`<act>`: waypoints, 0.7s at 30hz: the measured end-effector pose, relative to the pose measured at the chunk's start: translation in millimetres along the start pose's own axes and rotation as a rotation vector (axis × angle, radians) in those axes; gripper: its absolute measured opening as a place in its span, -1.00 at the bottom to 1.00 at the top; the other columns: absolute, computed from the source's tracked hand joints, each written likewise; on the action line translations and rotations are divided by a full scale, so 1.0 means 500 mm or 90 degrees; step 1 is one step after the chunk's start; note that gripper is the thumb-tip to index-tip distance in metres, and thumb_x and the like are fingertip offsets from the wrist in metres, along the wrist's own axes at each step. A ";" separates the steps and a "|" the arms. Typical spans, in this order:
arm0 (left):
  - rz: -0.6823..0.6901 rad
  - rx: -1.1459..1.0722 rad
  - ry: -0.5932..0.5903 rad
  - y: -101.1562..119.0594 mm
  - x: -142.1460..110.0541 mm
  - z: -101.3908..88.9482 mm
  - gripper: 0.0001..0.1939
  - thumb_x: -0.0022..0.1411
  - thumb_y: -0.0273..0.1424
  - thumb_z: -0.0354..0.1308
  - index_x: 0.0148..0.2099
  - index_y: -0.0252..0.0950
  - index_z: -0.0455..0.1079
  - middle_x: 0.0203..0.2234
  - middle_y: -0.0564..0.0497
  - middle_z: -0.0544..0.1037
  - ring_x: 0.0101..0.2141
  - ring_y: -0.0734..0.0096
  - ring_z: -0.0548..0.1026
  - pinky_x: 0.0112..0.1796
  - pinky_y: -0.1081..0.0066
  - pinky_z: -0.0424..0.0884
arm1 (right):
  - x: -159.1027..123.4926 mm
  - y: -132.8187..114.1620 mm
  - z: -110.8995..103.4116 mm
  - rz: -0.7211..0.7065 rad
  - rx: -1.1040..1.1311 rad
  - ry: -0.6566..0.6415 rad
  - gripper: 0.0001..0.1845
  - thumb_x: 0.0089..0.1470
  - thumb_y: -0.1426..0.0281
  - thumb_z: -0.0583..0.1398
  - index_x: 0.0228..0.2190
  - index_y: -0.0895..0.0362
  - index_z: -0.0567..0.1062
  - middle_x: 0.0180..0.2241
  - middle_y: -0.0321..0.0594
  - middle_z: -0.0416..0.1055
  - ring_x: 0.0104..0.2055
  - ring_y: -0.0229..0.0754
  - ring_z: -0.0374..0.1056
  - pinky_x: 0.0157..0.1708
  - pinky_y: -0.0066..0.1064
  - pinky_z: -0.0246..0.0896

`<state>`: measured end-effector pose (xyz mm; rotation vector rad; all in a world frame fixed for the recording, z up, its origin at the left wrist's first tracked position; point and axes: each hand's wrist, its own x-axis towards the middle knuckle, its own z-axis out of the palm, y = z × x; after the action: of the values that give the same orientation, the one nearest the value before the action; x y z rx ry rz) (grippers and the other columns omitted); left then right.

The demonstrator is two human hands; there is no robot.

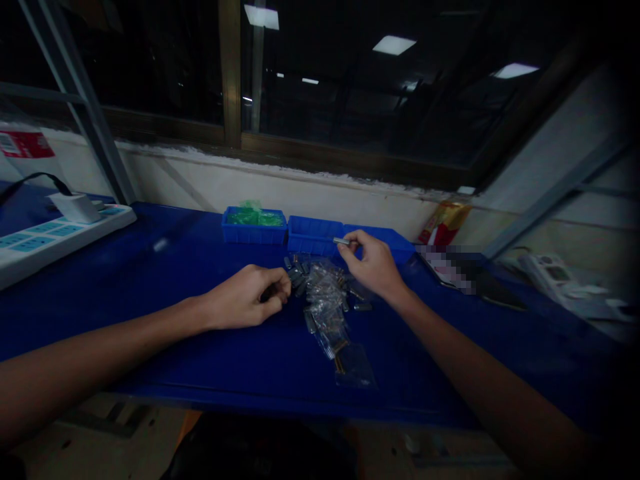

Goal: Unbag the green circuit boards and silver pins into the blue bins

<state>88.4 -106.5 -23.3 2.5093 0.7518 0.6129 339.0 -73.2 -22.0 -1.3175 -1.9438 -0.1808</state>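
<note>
My right hand [369,263] pinches a small silvery metal cylinder [341,241] between thumb and forefinger, raised in front of the blue bins. To its left, my left hand [253,297] hovers or rests at the edge of a pile, its fingers curled inward; whatever they hold, if anything, is hidden. Between the hands lies the pile of small clear plastic bags [325,293], with thin brass-coloured pieces in some. Loose metal cylinders [299,273] lie among and beside the bags. Nearest me is a flat clear bag [357,368] with brass-coloured pieces inside.
Along the wall stand a blue bin with green plastic [254,217], another blue bin [314,235] and a third [383,238]. A white power strip [65,233] lies left on the blue table [175,363]. At right are a dark flat device [470,283] and a red-gold packet [445,223].
</note>
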 end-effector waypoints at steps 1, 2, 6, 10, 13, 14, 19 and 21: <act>0.013 0.007 0.000 -0.001 0.000 0.000 -0.85 0.03 -0.60 -0.07 -0.34 -0.36 0.27 -0.49 0.05 0.44 -0.48 0.53 0.37 -0.45 0.52 0.25 | 0.004 0.018 0.002 0.000 -0.029 0.025 -0.87 0.00 0.34 0.10 -0.44 0.16 0.37 -0.58 -0.29 0.27 -0.49 -0.24 0.22 -0.42 -0.40 0.09; 0.026 0.014 0.005 -0.002 0.001 0.000 -0.85 0.03 -0.60 -0.08 -0.34 -0.35 0.26 -0.48 0.05 0.43 -0.47 0.52 0.37 -0.43 0.51 0.25 | 0.009 0.034 0.005 -0.003 -0.055 0.045 -0.87 -0.01 0.34 0.10 -0.45 0.16 0.37 -0.56 -0.27 0.28 -0.47 -0.21 0.24 -0.39 -0.38 0.10; 0.055 0.038 0.029 -0.014 0.005 0.002 -0.82 0.01 -0.62 -0.09 -0.34 -0.33 0.25 -0.46 0.04 0.42 -0.44 0.49 0.34 -0.40 0.47 0.24 | 0.026 0.078 0.023 0.001 -0.127 0.087 -0.85 -0.01 0.34 0.09 -0.43 0.16 0.40 -0.50 -0.20 0.31 -0.38 -0.14 0.25 -0.30 -0.32 0.11; 0.042 0.066 0.102 -0.034 0.011 0.004 -0.72 -0.07 -0.71 -0.15 -0.37 -0.31 0.25 -0.45 0.05 0.37 -0.41 0.47 0.31 -0.37 0.44 0.22 | 0.033 0.095 0.042 0.047 -0.161 0.085 -0.76 -0.04 0.23 0.13 -0.44 0.17 0.41 -0.45 -0.15 0.34 -0.34 -0.09 0.23 -0.27 -0.27 0.09; 0.014 0.078 0.155 -0.051 0.016 0.005 -0.69 -0.10 -0.70 -0.12 -0.31 -0.30 0.25 -0.40 0.03 0.36 -0.34 0.42 0.31 -0.32 0.40 0.24 | 0.029 0.092 0.044 0.062 -0.177 0.087 -0.70 -0.04 0.17 0.12 -0.42 0.17 0.41 -0.40 -0.10 0.35 -0.30 -0.06 0.22 -0.27 -0.25 0.08; 0.001 0.077 0.162 -0.056 0.018 0.006 -0.70 -0.08 -0.69 -0.10 -0.29 -0.31 0.24 -0.40 0.02 0.37 -0.33 0.41 0.32 -0.31 0.39 0.24 | 0.027 0.087 0.043 0.057 -0.180 0.091 -0.71 -0.02 0.18 0.11 -0.41 0.17 0.41 -0.39 -0.10 0.35 -0.28 -0.05 0.22 -0.27 -0.25 0.07; -0.015 0.125 0.170 -0.089 0.047 0.008 -0.80 0.07 -0.57 -0.05 -0.21 -0.35 0.25 -0.40 -0.03 0.41 -0.34 0.37 0.32 -0.28 0.34 0.27 | 0.023 0.052 0.028 -0.002 -0.159 0.060 -0.71 0.12 0.25 -0.02 -0.53 0.13 0.31 -0.50 -0.17 0.33 -0.36 -0.11 0.24 -0.35 -0.32 0.04; 0.012 0.176 0.156 -0.106 0.064 0.008 -0.75 0.13 -0.54 -0.07 -0.11 -0.36 0.27 -0.31 -0.09 0.41 -0.26 0.32 0.31 -0.20 0.29 0.24 | 0.022 0.037 0.024 -0.014 -0.137 0.030 -0.68 0.15 0.29 -0.08 -0.57 0.11 0.23 -0.58 -0.21 0.27 -0.46 -0.15 0.23 -0.42 -0.35 0.01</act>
<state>93.6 -48.7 -45.2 2.7249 0.9590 0.8895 346.7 -50.6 -28.7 -1.4153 -1.9424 -0.4381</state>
